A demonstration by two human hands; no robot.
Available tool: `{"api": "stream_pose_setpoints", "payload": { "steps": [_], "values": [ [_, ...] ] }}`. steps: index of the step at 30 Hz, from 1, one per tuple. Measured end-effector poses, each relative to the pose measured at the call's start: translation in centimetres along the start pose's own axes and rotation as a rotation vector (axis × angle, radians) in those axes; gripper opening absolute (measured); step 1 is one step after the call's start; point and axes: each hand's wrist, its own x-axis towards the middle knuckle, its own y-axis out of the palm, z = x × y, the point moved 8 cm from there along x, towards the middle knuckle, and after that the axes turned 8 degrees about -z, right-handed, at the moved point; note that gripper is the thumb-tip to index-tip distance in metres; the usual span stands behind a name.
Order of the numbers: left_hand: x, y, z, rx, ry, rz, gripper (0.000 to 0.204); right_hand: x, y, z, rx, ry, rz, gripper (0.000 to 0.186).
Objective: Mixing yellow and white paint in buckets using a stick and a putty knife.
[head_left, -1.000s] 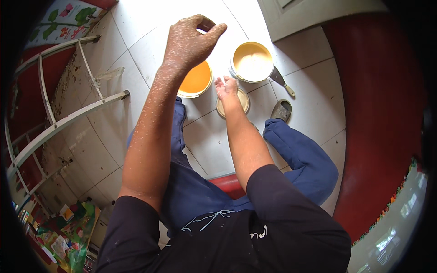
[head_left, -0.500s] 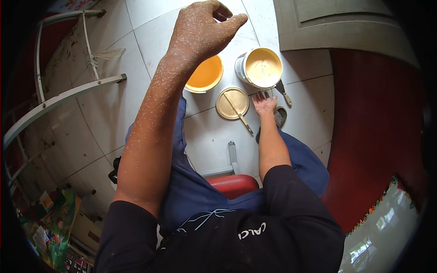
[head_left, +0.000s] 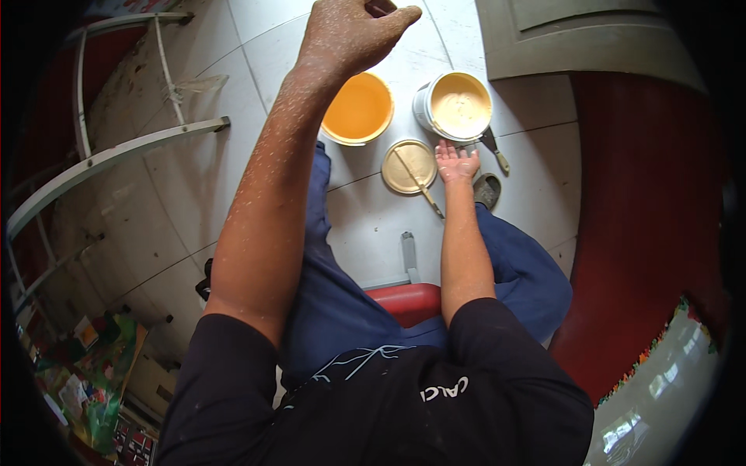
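Note:
My left hand (head_left: 350, 35), speckled with pale spots along with its forearm, is raised in front of me at the top of the view. Its fingers curl inward with the thumb sticking out to the right; the picture's edge cuts them off, and the palm is hidden. Low by the floor, my right hand (head_left: 457, 161) lies palm up and open, fingers spread and holding nothing. Just beyond its fingertips stands a white bucket of cream-coloured paste (head_left: 460, 107). To its left is a round tan lid (head_left: 409, 166) with a thin stick or brush (head_left: 420, 186) across it.
A bucket of orange liquid (head_left: 359, 109) stands left of the paste. A putty knife (head_left: 496, 151) lies right of it. At the left is a metal ladder frame (head_left: 116, 160); a panelled door (head_left: 583, 43) is upper right. Between my legs shows a red seat (head_left: 408, 303).
My right hand has its palm turned up more plainly, close under the paste bucket. My left hand sits slightly higher in view. The whole scene has shifted a little right and up.

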Motion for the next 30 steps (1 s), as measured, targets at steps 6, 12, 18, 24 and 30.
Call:
{"api": "stream_pose_setpoints", "payload": {
  "steps": [6,12,18,24,30],
  "values": [
    [0.1,-0.2,0.1,0.044,0.022,-0.007,0.045,-0.2,0.0,0.1,-0.004,0.027,-0.093,0.051],
    [0.0,0.1,0.0,0.036,0.022,0.007,0.045,-0.8,1.9,1.7,-0.034,-0.073,-0.067,0.035],
    [0.4,0.9,1.2,0.098,0.202,-0.036,0.052,-2.5,5.1,3.5,-0.422,-0.435,-0.01,0.048],
    [0.1,1.9,1.2,0.06,0.164,-0.029,0.051,-6.6,8.7,5.2,-1.58,-1.199,-0.177,0.04],
    [-0.5,2.8,0.6,0.074,0.2,0.001,0.05,-7.5,10.7,7.3,-1.76,-1.355,-0.13,0.02]
  ]
}}
